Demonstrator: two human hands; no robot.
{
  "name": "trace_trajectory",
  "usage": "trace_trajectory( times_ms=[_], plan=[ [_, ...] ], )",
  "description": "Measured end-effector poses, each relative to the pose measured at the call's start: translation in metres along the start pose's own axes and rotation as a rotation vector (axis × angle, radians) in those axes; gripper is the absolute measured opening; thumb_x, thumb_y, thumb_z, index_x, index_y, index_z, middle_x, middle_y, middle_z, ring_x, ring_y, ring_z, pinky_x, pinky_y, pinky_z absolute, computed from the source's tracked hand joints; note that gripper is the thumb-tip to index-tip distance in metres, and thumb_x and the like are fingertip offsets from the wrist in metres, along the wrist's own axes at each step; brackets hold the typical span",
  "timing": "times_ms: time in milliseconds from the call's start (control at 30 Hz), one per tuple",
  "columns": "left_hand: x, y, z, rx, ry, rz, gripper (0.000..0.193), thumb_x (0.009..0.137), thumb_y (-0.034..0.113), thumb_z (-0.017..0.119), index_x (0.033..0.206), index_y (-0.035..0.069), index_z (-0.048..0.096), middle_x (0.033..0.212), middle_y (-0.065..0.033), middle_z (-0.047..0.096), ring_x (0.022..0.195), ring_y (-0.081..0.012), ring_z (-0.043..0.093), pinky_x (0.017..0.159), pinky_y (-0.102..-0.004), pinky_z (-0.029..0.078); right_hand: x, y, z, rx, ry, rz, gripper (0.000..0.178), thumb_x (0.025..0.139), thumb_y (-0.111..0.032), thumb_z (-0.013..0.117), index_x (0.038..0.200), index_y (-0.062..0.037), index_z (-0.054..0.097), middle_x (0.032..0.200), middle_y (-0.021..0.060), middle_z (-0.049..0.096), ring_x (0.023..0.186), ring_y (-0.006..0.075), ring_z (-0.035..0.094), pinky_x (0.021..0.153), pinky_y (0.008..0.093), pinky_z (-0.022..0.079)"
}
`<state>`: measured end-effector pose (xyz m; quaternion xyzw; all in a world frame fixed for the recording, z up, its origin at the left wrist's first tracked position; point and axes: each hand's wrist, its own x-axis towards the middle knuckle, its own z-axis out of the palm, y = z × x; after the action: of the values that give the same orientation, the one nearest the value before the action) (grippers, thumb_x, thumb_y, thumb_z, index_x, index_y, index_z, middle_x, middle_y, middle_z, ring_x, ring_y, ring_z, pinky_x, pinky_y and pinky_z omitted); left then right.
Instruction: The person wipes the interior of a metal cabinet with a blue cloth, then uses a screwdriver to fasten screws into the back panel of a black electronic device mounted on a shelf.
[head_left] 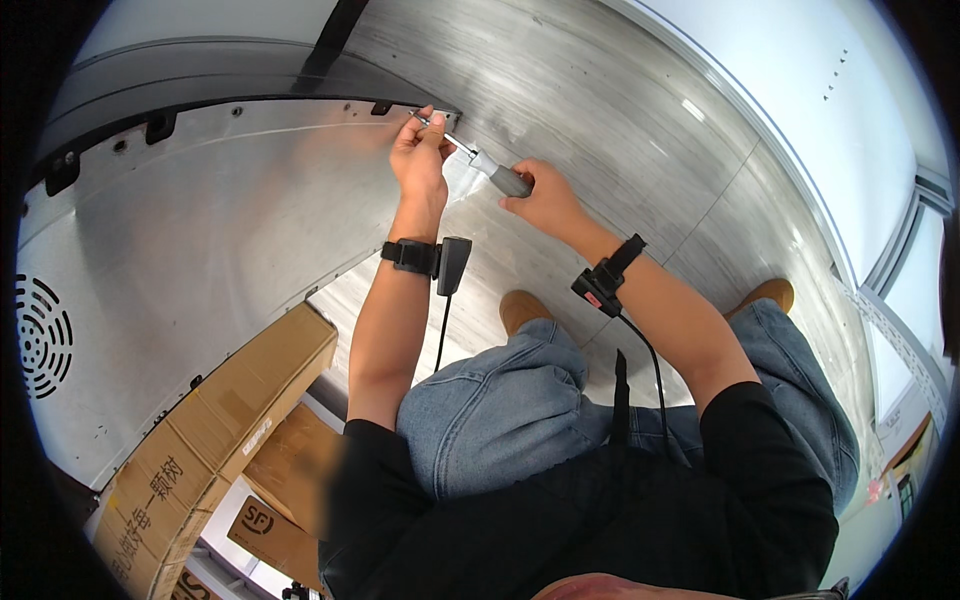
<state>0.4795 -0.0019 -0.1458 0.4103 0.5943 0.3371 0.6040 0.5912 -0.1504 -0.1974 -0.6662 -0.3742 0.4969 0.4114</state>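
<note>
A screwdriver with a grey handle and thin metal shaft lies slantwise between my hands. My right hand is closed round the end of its handle. The fingers of my left hand pinch the shaft close to its tip. Whether a screw is also between those fingers is too small to tell. The tip is at the upper right corner of a large metal panel, which has holes and black clips along its upper edge.
Cardboard boxes lean at the lower left against the panel. Grey wood-pattern floor spreads ahead, with a large white panel on the right. Black straps with small devices and cables sit on both my wrists. My shoes stand on the floor below.
</note>
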Motion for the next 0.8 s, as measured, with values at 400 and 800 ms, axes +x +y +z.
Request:
trace_trajectory(
  times_ms=[400,800],
  plan=[
    [-0.007,0.007,0.0,-0.079,-0.081,-0.02,0.021,0.094,0.005,0.054,0.114,0.001,0.059,0.086,-0.0054,0.065,0.074,-0.0132,0.063,0.062,-0.0229,0.049,0.004,0.001,-0.022,0.741,-0.331,0.45,0.05,0.088,-0.023,0.064,0.131,-0.0024,0.048,0.107,0.0086,0.059,0.093,0.0155,0.058,0.068,0.0316,0.053],
    [-0.001,0.004,0.002,-0.008,-0.02,-0.028,0.019,0.092,0.01,0.06,0.111,0.003,0.062,0.085,-0.0043,0.064,0.074,-0.015,0.063,0.066,-0.0263,0.051,-0.001,0.001,-0.009,0.371,-0.149,0.16,0.046,0.082,-0.019,0.071,0.122,-0.0034,0.054,0.097,0.0049,0.059,0.085,0.0117,0.057,0.065,0.029,0.05]
  ],
)
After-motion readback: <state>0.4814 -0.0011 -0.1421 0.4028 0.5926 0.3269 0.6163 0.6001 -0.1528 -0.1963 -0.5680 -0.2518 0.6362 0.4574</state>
